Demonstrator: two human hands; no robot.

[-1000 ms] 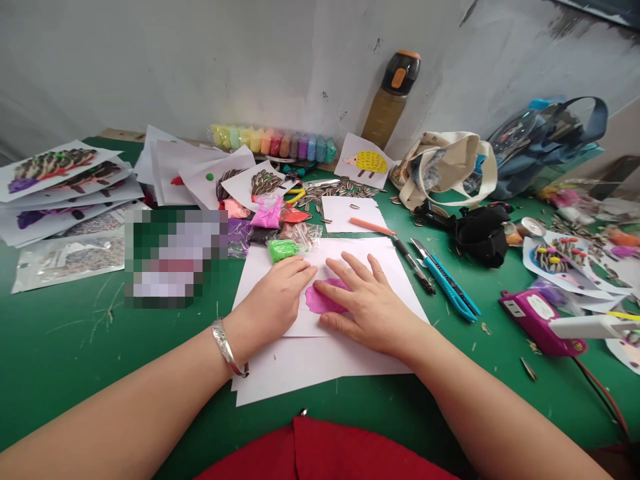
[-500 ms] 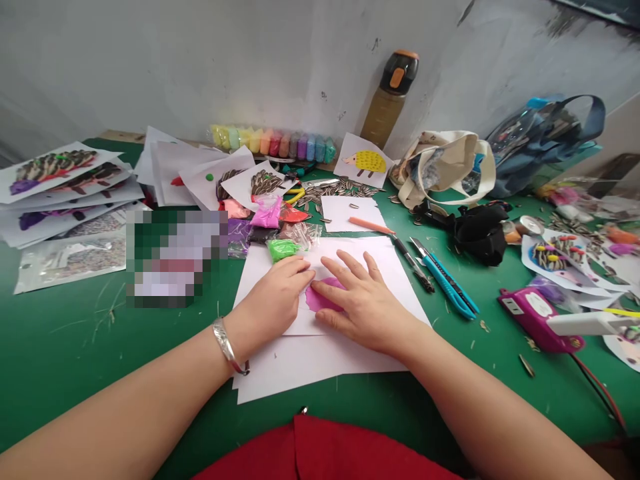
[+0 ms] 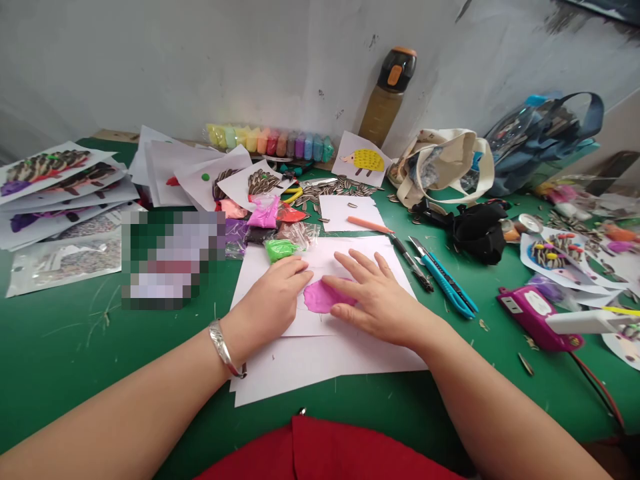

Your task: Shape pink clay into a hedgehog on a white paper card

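Observation:
A flattened patch of magenta clay point(image 3: 320, 298) lies on a white sheet of paper point(image 3: 320, 327), with more sheets under it. My right hand point(image 3: 367, 293) has its fingers spread, and the tips of some rest on or just over the clay's right side. My left hand point(image 3: 273, 297) rests on the paper at the clay's left edge, its fingers curled together; whether anything is between them is hidden. Just beyond my left hand is a bag of green clay point(image 3: 281, 249). A pink bag point(image 3: 264, 212) lies behind it.
An orange tool point(image 3: 370, 225), a black pen point(image 3: 410, 262) and a blue cutter point(image 3: 447, 283) lie right of the paper. Seed-decorated pictures point(image 3: 45, 170) are stacked at left. Further back are sunflower seeds point(image 3: 335, 192), a bottle point(image 3: 387, 100), and a cloth bag point(image 3: 440, 167). A magenta device point(image 3: 537, 317) sits at right.
My right hand has shifted to the right, uncovering more of the magenta clay. My left hand has stayed nearly in place beside it.

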